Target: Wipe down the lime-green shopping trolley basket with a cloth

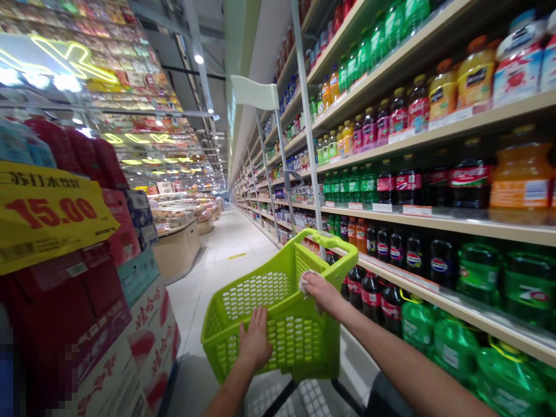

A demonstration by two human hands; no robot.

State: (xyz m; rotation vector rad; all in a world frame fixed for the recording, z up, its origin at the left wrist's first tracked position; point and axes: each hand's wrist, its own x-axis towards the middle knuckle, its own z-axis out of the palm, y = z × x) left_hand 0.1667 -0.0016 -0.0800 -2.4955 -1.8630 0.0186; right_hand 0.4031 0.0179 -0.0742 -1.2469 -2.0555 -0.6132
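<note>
The cart (324, 341) stands at centre in the aisle (217, 231). The left hand (256, 339) lies on its near side; the right hand (319, 289), further right, holds a cloth (303, 282) against the cart near its handle (341, 244). Shelving (456, 221) lines the right side, bottles (473, 174) on its tiers. Cartons (150, 336) are stacked at left, behind a price sign (52, 211). Beyond them stands a display counter (178, 252).

Cart (295, 321): lime green throughout, walls patterned with rows of rounded perforations. Cloth (303, 284) at cart's rim: white. Left of cart: price sign (52, 217), yellow, red numerals; lower cartons (145, 341), white with red lettering. Right of cart: shelf edge (478, 229), cream; large bottles (452, 344), green; cola bottles (371, 295), near-black, red labels. Beyond cart: floor tiles (217, 250), pale grey.
</note>
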